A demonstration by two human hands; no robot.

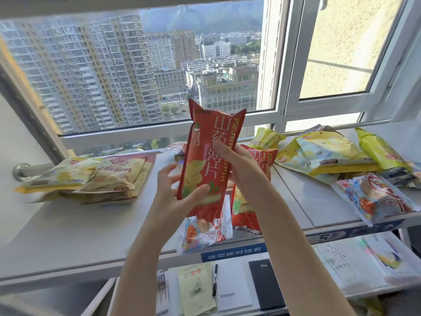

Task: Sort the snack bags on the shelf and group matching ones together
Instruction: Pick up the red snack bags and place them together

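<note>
A tall red snack bag point(208, 153) is held upright above the white shelf top point(75, 226). My left hand point(175, 190) grips its lower edge with the thumb across the front. My right hand point(237, 165) grips its right side at mid height. A second matching red bag point(252, 201) lies behind my right wrist. A white and red bag point(205, 229) lies under the held one at the shelf's front edge. Yellow and tan bags point(91, 176) are stacked at the left. Yellow bags point(323, 156) are heaped at the right, with a blue and white bag point(376, 197) near them.
A large window point(136, 65) rises right behind the shelf, its sill close to the bags. A metal rail end point(20, 171) sticks out at the left. Below the shelf top, a lower level holds notebooks, a black diary point(265, 283) and papers point(355, 258).
</note>
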